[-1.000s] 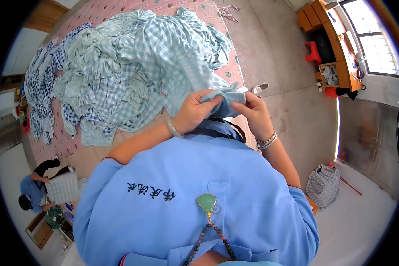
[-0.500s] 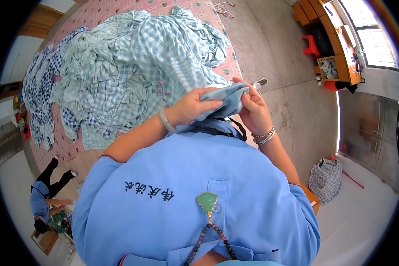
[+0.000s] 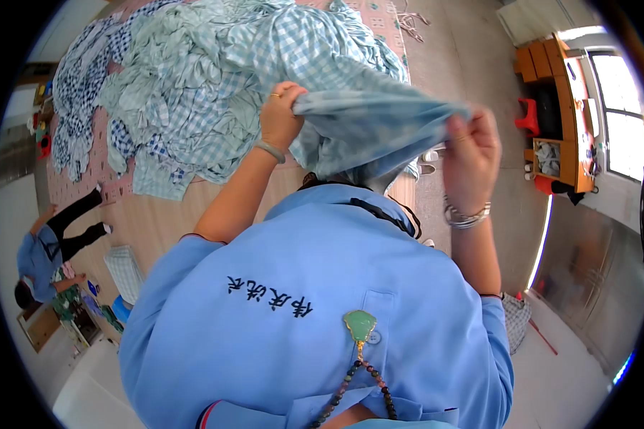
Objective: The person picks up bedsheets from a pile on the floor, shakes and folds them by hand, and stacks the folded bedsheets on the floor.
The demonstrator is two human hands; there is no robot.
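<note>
A light blue and white checked cloth (image 3: 368, 125) is stretched between my hands, in front of my waist. At its left end, the fingers of my left hand (image 3: 283, 113) are closed on the edge. My right hand (image 3: 471, 154), slightly blurred, pinches the other end between thumb and fingers. The cloth's middle hangs in folds and overlaps the large pile of checked fabric (image 3: 193, 79) behind it. I cannot tell whether the held cloth is a separate piece or part of that pile.
The pile lies on a pink patterned cover (image 3: 71, 175), with dark-checked fabric at left. Another person (image 3: 43, 254) in blue stands at far left beside a folded checked cloth (image 3: 124, 274). A wooden desk (image 3: 569, 136) and red stool (image 3: 527, 118) are at right; a checked bag (image 3: 516, 322) sits lower right.
My hands have moved apart, the left to the left and up, the right to the right. The cloth, bunched between them before, is now spread out and pulled taut.
</note>
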